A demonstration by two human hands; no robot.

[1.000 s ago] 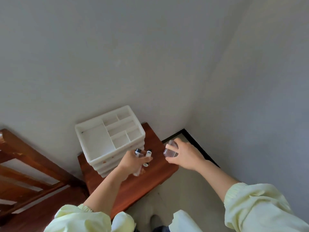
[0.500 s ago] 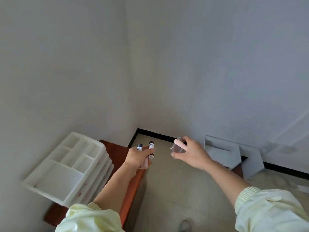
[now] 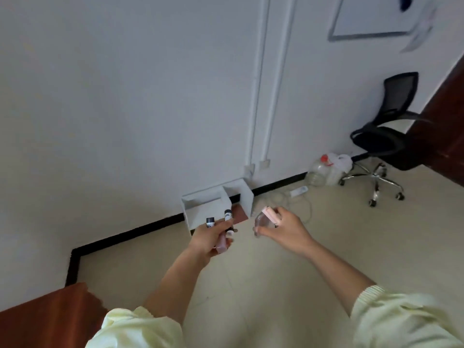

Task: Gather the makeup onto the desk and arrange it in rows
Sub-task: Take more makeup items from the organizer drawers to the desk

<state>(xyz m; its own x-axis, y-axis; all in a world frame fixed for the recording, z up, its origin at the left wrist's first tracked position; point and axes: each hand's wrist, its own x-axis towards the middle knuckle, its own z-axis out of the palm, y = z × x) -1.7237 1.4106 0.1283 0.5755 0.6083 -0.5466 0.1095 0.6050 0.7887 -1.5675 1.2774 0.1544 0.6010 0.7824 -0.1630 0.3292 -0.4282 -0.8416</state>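
Left grip: the left hand (image 3: 206, 239) is curled round two slim pink plastic tubes with black caps (image 3: 222, 243), which sit side by side with the caps up.
Right grip: the right hand (image 3: 288, 231) pinches a small clear plastic container (image 3: 261, 221) together with a pale pink stick (image 3: 270, 214) that lies along its top.
Where the makeup is: all of it is in the hands, in the air over the floor, and none is set down yet.
Handling: the pieces are probably light, stiff and smooth. The round tubes would likely roll if laid flat and may slide against each other in a shared hold. The clear piece looks the most breakable.
Where to hold: take the tubes at mid-body, not by the caps, and the container by its side walls.
Surface: a corner of a red-brown wooden table (image 3: 37, 320) shows at lower left. It looks flat and hard.
Room: there is a beige tiled floor (image 3: 251, 285) and a white wall with black skirting. A white open shelf box (image 3: 213, 204) stands against the wall. Further right are a white power strip (image 3: 298, 190), a clear plastic jug with a red cap (image 3: 324, 167) and a black mesh office chair (image 3: 391, 126).
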